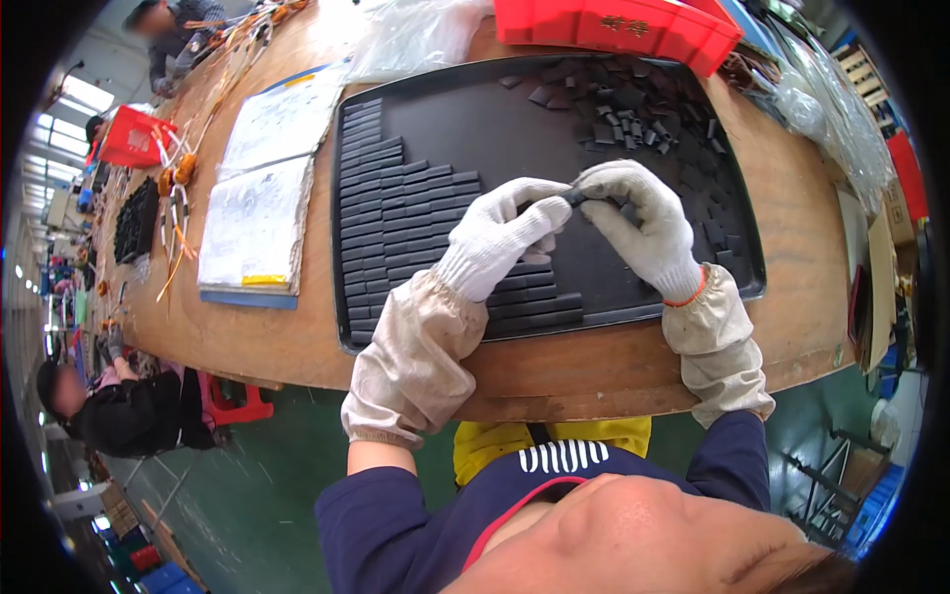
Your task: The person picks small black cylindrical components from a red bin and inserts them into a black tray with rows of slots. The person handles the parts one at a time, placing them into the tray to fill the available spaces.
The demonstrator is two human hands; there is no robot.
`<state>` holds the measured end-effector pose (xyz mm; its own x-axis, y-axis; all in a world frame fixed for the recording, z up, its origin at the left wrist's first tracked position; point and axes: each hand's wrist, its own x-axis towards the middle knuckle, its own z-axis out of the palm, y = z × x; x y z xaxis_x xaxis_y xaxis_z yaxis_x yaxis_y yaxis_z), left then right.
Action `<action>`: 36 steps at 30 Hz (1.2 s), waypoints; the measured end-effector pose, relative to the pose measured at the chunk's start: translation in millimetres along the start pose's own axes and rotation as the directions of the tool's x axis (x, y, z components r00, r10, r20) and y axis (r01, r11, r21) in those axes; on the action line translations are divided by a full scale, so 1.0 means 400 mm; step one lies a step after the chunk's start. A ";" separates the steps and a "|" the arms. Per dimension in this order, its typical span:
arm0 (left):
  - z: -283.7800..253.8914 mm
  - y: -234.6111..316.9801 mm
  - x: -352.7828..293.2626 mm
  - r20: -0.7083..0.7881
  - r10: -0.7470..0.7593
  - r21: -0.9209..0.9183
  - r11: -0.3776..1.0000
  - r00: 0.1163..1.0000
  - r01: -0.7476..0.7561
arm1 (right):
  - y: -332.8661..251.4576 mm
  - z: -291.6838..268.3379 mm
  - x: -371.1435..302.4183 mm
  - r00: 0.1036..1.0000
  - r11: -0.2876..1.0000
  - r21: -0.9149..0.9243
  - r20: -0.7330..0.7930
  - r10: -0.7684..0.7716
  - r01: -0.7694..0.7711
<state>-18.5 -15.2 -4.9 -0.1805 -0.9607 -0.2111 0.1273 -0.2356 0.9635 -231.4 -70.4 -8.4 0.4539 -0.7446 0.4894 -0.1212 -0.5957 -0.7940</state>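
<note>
1. In the head view, your left hand in a white knitted glove (510, 233) and your right hand in a white knitted glove (643, 218) meet at the fingertips, both pinched narrow on one small dark piece (573, 196).
2. That piece sits right in the grip, so neither hand is nearer: your left fingers have it from the left, your right fingers from the right. Its long axis seems to run across, from hand to hand (your fingers cover most of it, so its exact tilt cannot be told).
3. Under the grip lies a wide black shallow tray with a raised rim (455, 119). To the left of the grip, and nearer to you, are neat rows of flat black oblong strips (396, 235), their long sides running roughly left to right; your left hand is the nearer one to them.
4. Beyond the grip and a little to its right is a loose heap of small black pieces (628, 114), lying at mixed angles, nearer to your right hand.
5. Well left of the grip, outside the tray, rests an open booklet of white pages (252, 223); farther beyond the heap stands a red plastic bin (614, 40).
</note>
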 end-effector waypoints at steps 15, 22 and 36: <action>-0.002 -0.012 0.001 -0.032 0.064 0.126 0.990 0.997 -0.060 | -0.030 -0.017 0.025 0.986 0.945 -0.320 0.166 -0.014 0.067; -0.008 -0.035 0.020 -0.022 0.117 -0.046 0.992 0.993 -0.118 | -0.021 -0.019 0.019 0.724 0.919 -0.395 0.639 0.261 0.018; -0.019 -0.039 0.016 0.072 0.111 -0.086 0.991 0.991 -0.105 | -0.038 -0.005 0.020 0.651 0.950 -0.312 0.717 0.249 -0.019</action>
<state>-14.0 -19.0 -22.6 -0.2345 -0.9679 -0.0900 0.2294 -0.1451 0.9625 -227.7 -67.9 8.2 0.8984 -0.4170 -0.1379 -0.3995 -0.6454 -0.6510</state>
